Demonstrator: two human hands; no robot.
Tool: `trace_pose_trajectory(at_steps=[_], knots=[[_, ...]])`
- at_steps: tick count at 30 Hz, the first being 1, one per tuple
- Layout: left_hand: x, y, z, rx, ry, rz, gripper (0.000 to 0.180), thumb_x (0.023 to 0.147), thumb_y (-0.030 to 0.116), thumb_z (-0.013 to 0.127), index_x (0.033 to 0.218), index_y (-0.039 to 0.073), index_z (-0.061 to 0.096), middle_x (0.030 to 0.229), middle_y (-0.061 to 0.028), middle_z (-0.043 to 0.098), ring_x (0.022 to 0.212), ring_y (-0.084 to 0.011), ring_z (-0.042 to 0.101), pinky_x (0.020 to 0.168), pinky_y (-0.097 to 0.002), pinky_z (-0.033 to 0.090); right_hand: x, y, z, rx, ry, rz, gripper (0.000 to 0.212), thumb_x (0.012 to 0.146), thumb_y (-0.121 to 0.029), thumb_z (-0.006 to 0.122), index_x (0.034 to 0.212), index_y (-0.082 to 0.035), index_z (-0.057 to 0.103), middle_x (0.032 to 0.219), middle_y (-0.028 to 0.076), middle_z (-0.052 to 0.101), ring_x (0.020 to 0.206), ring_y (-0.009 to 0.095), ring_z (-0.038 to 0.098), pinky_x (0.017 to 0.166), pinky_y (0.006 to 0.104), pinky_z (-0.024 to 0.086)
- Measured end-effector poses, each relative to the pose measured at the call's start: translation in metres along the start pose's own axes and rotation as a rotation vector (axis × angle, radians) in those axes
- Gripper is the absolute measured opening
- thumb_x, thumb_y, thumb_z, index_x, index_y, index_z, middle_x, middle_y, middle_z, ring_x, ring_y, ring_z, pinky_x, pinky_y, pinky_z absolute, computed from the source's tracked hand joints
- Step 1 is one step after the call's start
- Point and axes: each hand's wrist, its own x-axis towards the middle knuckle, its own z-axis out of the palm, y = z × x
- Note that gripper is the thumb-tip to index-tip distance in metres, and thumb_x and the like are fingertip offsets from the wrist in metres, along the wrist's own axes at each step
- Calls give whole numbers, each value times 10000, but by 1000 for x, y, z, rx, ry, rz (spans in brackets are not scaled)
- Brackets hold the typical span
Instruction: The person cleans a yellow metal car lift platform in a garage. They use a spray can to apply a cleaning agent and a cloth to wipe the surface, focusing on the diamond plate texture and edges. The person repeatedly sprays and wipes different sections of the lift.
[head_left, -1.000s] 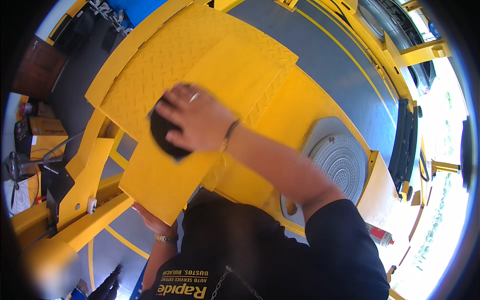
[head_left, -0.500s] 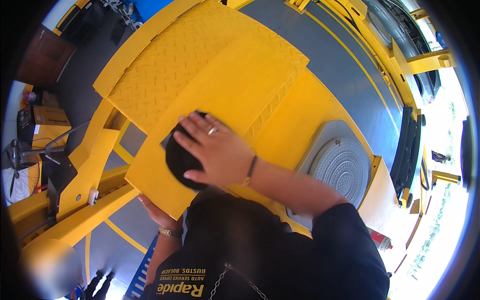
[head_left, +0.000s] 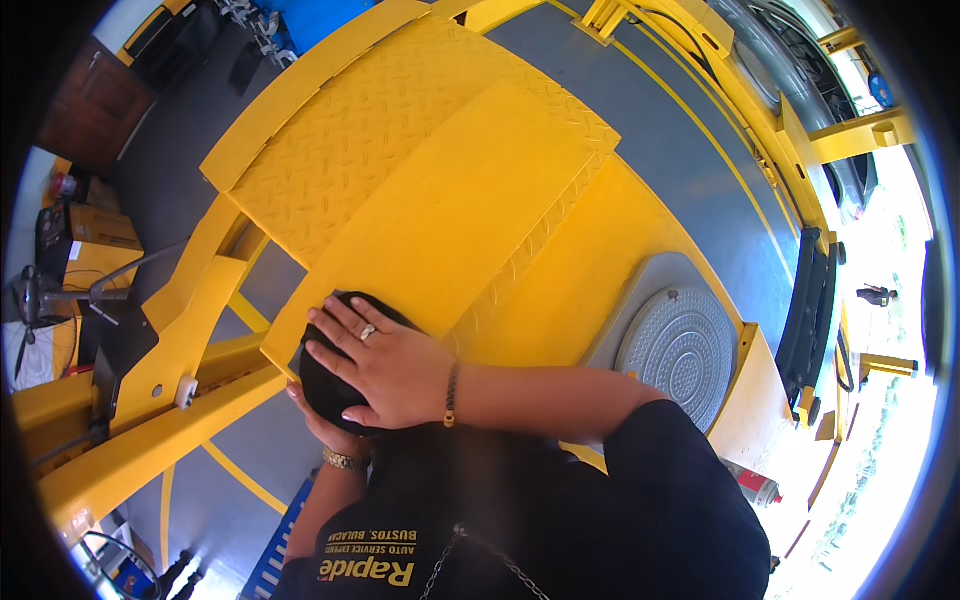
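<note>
One black cloth (head_left: 322, 380), soft, roundish, now at near edge of yellow metal plate (head_left: 430, 200); half a second ago it sat farther up, clear of left grip. Right grip (head_left: 395, 372): flat on cloth, fingers extended, slightly spread, not clenched. Left grip (head_left: 328, 422): just below cloth at plate edge, partly hidden, can't tell how closed. Beyond right grip: smooth panel, two raised-tread areas (head_left: 320, 170). Right of it: one grey studded turntable disc (head_left: 678, 350), then one aerosol can (head_left: 752, 483).

Head-worn view (wide fisheye), facing down, close above yellow platform (head_left: 450, 190).
</note>
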Motion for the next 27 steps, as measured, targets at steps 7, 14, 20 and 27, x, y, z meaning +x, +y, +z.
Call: trace_pose_trajectory(at_steps=[7, 14, 20, 27], knots=[[1, -6, -7, 316, 156, 169, 684, 1122, 609, 283, 1469, 59, 495, 1295, -127, 645, 1158, -225, 659, 976, -367, 559, 48, 167, -77, -311, 115, 232, 779, 936, -579, 654, 1455, -5, 561, 1539, 253, 499, 1445, 416, 454, 1233, 483, 329], [7, -27, -17, 261, 137, 212, 591, 1142, 536, 298, 1477, 71, 441, 1360, -132, 592, 1206, -229, 628, 1019, -387, 541, -42, 306, -131, -550, 123, 736, 737, 1050, -510, 500, 1565, 13, 423, 1634, 300, 365, 1469, 484, 417, 1226, 526, 343], [3, -23, -17, 269, 237, 209, 427, 1167, 414, 312, 1434, 98, 417, 1299, -128, 601, 1137, -212, 633, 972, -367, 548, 41, 41, -9, -193, 48, -12, 707, 947, -425, 630, 1472, 36, 521, 1591, 248, 456, 1505, 461, 381, 1251, 585, 276], [9, -16, 4, 410, 98, 259, 306, 1185, 334, 276, 1295, 101, 442, 1118, -75, 622, 963, -138, 651, 855, -303, 578, -5, 138, -83, -455, -36, 275, 693, 960, -377, 648, 1536, -32, 475, 1630, 193, 424, 1534, 423, 342, 1256, 550, 285]])
